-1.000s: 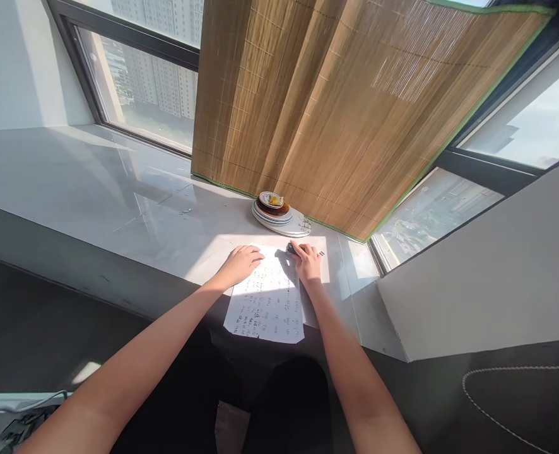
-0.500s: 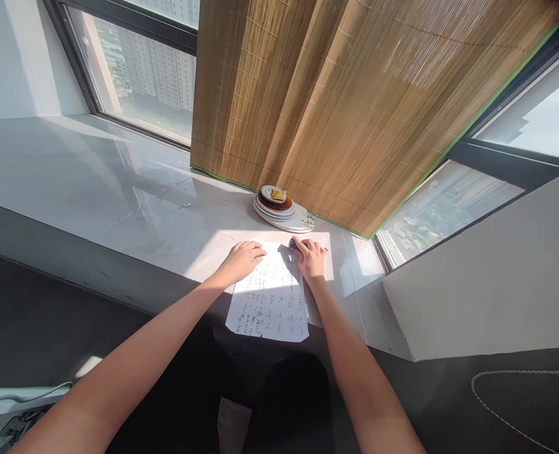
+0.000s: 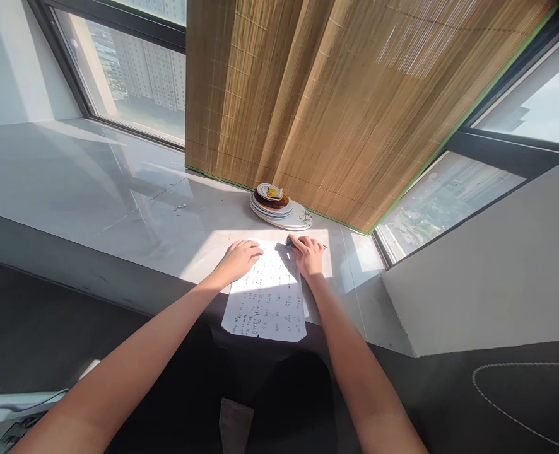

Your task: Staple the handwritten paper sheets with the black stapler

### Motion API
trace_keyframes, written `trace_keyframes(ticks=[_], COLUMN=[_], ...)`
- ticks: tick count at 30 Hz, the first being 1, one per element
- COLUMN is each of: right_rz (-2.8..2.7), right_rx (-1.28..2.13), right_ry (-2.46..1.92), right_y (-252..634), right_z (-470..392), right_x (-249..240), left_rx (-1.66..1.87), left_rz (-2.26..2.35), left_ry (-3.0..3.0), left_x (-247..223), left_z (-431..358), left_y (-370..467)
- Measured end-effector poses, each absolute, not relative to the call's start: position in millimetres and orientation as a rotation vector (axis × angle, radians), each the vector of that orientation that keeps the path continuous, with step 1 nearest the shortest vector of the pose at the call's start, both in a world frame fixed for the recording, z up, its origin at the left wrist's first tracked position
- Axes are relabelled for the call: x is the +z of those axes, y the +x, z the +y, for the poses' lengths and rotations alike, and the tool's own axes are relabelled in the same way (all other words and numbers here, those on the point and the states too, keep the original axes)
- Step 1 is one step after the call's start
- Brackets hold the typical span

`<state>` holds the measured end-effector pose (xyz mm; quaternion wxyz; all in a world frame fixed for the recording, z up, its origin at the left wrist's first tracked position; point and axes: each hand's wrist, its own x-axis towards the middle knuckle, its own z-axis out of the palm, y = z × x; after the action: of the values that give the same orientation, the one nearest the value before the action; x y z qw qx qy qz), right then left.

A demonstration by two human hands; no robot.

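Note:
A sheet of paper [image 3: 265,309] covered in handwriting lies on the pale window ledge, and its near end sticks out past the ledge edge. Across its upper left edge rests my left hand [image 3: 240,257], palm down, fingers stretched out and holding nothing. By the sheet's upper right corner, my right hand [image 3: 310,253] is closed over a small black object [image 3: 289,241]. A thin end of it pokes out on the hand's right side; the rest is covered, so its kind is unclear. More paper shows under the sheet's right edge.
Stacked plates [image 3: 270,208] with a small yellow packet [image 3: 274,193] on top stand beyond the paper. Behind them hangs a bamboo blind [image 3: 308,101] between windows. A white wall [image 3: 488,271] bounds the right side. A looped cord [image 3: 474,378] lies at lower right.
The camera view has shifted slightly, so the scene sits a little further left. Both hands keep about the same place on the paper.

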<state>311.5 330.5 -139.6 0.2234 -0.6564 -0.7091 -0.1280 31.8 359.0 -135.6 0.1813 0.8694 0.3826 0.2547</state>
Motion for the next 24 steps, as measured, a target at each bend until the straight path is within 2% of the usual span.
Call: trace_keyframes(ticks=[14,24], right_rz=[-1.956,-1.532], right_rx=[-0.414,-0.095], right_ry=[-1.917,-2.073], right_y=[286,319], right_z=[322,325], right_x=[-129,-133], left_rx=[0.73,0.697], left_rz=[1.1,1.128], left_ry=[2.461,2.468], left_x=[-136,-141], left_z=[359,365], left_y=[32,29])
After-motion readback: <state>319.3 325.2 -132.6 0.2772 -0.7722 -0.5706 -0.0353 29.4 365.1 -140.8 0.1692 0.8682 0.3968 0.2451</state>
